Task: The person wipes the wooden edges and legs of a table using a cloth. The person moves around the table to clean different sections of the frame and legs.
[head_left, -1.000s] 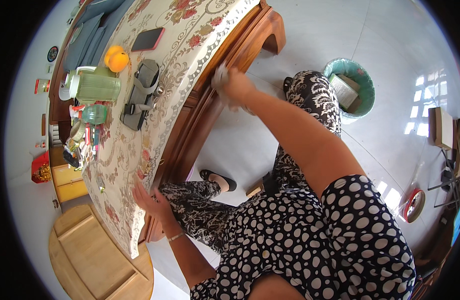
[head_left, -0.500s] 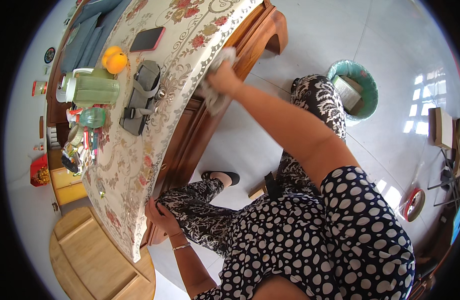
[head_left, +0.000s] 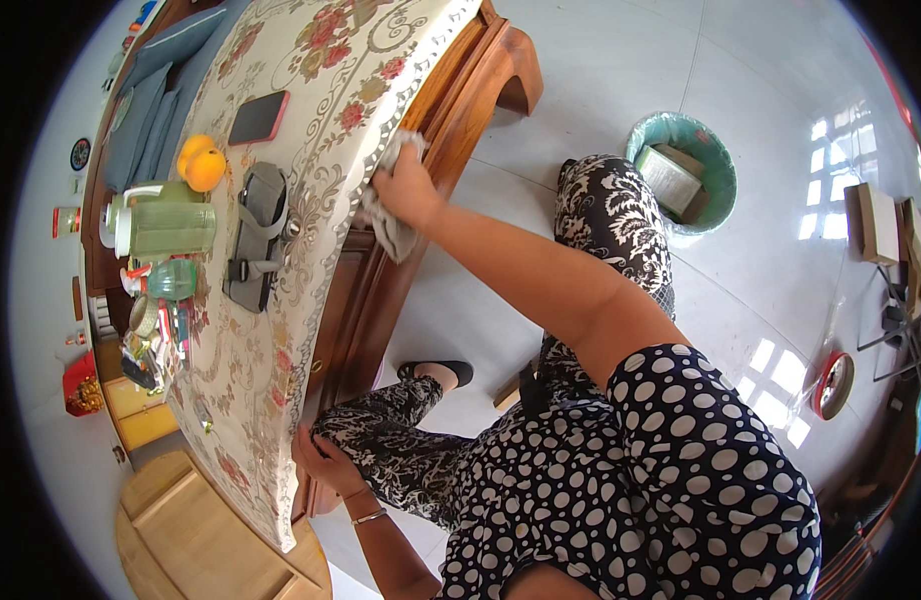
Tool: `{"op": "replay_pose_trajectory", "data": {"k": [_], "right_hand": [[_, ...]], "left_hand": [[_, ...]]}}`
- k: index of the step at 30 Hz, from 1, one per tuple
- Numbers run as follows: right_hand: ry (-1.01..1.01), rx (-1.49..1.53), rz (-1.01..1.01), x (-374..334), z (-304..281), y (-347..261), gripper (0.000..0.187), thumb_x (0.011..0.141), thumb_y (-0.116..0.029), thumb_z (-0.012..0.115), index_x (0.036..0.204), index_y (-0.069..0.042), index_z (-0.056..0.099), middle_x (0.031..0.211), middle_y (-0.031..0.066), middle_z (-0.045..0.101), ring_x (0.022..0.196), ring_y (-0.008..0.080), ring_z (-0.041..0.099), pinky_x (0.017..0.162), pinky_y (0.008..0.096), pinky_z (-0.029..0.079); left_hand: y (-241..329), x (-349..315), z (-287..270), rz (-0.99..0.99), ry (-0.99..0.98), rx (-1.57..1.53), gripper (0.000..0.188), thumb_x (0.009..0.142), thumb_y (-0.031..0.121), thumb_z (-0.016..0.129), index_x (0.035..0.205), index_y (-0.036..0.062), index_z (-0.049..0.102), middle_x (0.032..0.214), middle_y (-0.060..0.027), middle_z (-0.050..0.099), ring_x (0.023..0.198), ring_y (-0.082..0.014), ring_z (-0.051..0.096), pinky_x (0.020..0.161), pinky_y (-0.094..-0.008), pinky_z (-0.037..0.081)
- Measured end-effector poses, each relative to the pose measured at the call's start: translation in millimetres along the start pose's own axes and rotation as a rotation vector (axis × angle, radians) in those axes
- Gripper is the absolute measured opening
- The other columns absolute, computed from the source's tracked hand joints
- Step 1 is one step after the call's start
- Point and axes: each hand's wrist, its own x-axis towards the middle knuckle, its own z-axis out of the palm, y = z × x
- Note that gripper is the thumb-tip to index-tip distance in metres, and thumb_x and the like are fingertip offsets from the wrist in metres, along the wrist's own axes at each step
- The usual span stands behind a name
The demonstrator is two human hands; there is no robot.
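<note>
My right hand (head_left: 409, 190) is closed on a crumpled grey cloth (head_left: 393, 232), pressed against the table's side where the tablecloth's (head_left: 326, 240) edge hangs. The cloth bunches out above and below my fingers, over the carved brown wood (head_left: 356, 285). At the table's near corner my left hand (head_left: 326, 465) touches the edge of the flowered tablecloth, its fingers apart and partly turned out of sight. A bracelet (head_left: 371, 517) circles the left wrist.
On the table lie a phone (head_left: 259, 117), oranges (head_left: 203, 165), a grey strapped pouch (head_left: 256, 235), a green pitcher (head_left: 171, 222) and small clutter. A lined bin (head_left: 716, 190) stands on the floor to the right. A round wooden stool (head_left: 196, 520) is at the lower left.
My right hand has shifted left and slightly down along the table edge with the cloth. The view has moved a little; my left hand stays at the corner.
</note>
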Motion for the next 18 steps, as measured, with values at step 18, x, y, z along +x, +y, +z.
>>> {"op": "replay_pose_trajectory", "data": {"k": [18], "right_hand": [[0.305, 0.007, 0.019, 214, -151, -35, 0.055, 0.081, -0.015, 0.058, 0.133, -0.001, 0.047, 0.127, 0.0276, 0.055, 0.118, 0.042, 0.055, 0.095, 0.0421, 0.048]], "left_hand": [[-5, 10, 4, 0.037, -0.072, 0.04, 0.024, 0.096, 0.005, 0.047, 0.114, -0.0047, 0.06, 0.112, -0.0225, 0.059, 0.107, -0.0382, 0.055, 0.097, -0.0456, 0.043]]}}
